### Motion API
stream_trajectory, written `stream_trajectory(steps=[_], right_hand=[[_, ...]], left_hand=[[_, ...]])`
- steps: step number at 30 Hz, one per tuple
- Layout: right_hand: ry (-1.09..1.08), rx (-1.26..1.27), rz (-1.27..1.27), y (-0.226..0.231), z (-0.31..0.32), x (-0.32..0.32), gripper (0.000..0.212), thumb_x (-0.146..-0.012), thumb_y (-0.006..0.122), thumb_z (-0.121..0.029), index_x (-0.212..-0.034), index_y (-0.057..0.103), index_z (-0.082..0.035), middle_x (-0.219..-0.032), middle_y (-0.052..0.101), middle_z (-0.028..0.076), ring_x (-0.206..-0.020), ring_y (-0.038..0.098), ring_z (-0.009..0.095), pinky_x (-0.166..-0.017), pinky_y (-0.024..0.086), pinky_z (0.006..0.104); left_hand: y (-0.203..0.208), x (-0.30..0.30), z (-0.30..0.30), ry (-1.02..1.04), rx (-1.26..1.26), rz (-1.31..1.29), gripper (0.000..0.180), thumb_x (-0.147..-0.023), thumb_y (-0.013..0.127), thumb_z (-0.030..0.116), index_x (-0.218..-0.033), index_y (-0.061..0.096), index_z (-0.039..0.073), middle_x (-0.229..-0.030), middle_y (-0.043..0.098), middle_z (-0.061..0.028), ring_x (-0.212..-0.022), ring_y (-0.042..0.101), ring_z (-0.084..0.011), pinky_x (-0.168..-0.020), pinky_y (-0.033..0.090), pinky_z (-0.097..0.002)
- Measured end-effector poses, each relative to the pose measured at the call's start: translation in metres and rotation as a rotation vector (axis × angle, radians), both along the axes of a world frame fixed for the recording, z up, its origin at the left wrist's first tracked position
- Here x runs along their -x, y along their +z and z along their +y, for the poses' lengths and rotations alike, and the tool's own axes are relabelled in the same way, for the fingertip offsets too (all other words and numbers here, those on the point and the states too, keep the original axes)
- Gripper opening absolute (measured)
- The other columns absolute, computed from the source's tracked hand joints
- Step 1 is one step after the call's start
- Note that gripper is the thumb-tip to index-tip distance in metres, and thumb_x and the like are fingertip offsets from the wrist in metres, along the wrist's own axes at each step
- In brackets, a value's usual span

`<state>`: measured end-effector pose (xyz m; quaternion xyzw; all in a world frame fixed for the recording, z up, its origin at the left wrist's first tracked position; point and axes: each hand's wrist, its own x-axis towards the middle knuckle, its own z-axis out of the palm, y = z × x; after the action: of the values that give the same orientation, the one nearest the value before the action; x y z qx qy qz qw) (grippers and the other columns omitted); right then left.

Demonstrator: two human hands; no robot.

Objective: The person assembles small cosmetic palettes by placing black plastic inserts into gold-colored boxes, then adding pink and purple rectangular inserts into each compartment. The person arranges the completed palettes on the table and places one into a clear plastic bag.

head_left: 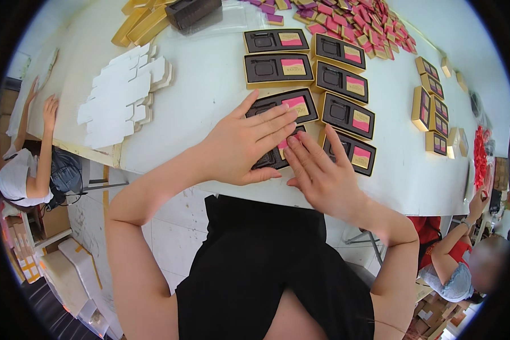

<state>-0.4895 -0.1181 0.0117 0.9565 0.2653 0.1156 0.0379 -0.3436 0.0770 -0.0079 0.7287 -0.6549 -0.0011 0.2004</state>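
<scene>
My left hand (pixel 246 140) lies with fingers stretched over the two nearest boxes of the left column. The farther one, a gold box with a dark brown tray (pixel 306 111), shows a pink-and-gold wrapped piece at its right end. Mostly covered by both hands is the nearest box (pixel 267 161). My right hand (pixel 323 173) rests its extended fingertips on that box's right part, close to the left fingertips. Beside it stands the nearest box of the right column (pixel 367 165), filled the same way. Neither hand appears to grip anything; contact under the palms is hidden.
More filled boxes (pixel 277 69) stand beyond my hands. Flat white cartons (pixel 116 96) lie at left, gold sleeves (pixel 147 25) and dark trays (pixel 192 12) far left. Wrapped pieces (pixel 360 25) are heaped at the back. Small boxes (pixel 420 107) stand right. People sit at both sides.
</scene>
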Motion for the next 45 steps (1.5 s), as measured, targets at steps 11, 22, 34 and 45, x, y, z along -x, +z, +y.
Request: stream_trajectory(steps=[11,22,34,45], right_hand=[[-0.049,-0.283,-0.239,0.001,-0.184,-0.275,0.031,-0.083,0.067,-0.006,-0.114,0.067,-0.006,-0.112,0.069,0.011,-0.101,0.065,0.032,-0.085,0.053,0.0420],[-0.181,-0.443,0.005,0.025,-0.154,-0.224,0.026,-0.079,0.072,-0.010,-0.105,0.071,-0.005,-0.099,0.069,0.011,-0.094,0.064,0.029,-0.082,0.051,0.0403],[-0.098,-0.266,-0.104,-0.008,-0.162,-0.160,0.031,-0.084,0.071,-0.013,-0.114,0.070,-0.010,-0.115,0.061,0.005,-0.114,0.051,0.026,-0.096,0.044,0.0377],[-0.290,-0.443,-0.043,0.006,-0.146,-0.307,0.028,-0.082,0.065,-0.020,-0.083,0.068,0.007,-0.086,0.068,0.025,-0.086,0.066,0.038,-0.079,0.053,0.0435]], left_hand=[[0.029,-0.029,-0.033,0.052,0.066,0.027,0.080,-0.083,0.065,0.056,-0.142,0.044,0.005,-0.150,0.041,-0.0140,-0.142,0.036,-0.0313,-0.115,0.017,-0.0629],[0.006,-0.093,-0.110,0.269,0.030,-0.115,0.073,-0.094,0.051,0.056,-0.140,0.046,-0.001,-0.148,0.043,-0.0160,-0.143,0.033,-0.0304,-0.117,0.018,-0.0574],[-0.014,-0.091,-0.121,0.261,-0.005,-0.222,0.075,-0.095,0.043,0.060,-0.141,0.046,0.001,-0.149,0.040,-0.0197,-0.142,0.034,-0.0306,-0.112,0.019,-0.0660],[-0.012,-0.089,-0.122,0.263,0.017,-0.182,0.060,-0.094,0.052,0.053,-0.144,0.046,0.019,-0.150,0.039,-0.0175,-0.141,0.034,-0.0332,-0.109,0.021,-0.0694]])
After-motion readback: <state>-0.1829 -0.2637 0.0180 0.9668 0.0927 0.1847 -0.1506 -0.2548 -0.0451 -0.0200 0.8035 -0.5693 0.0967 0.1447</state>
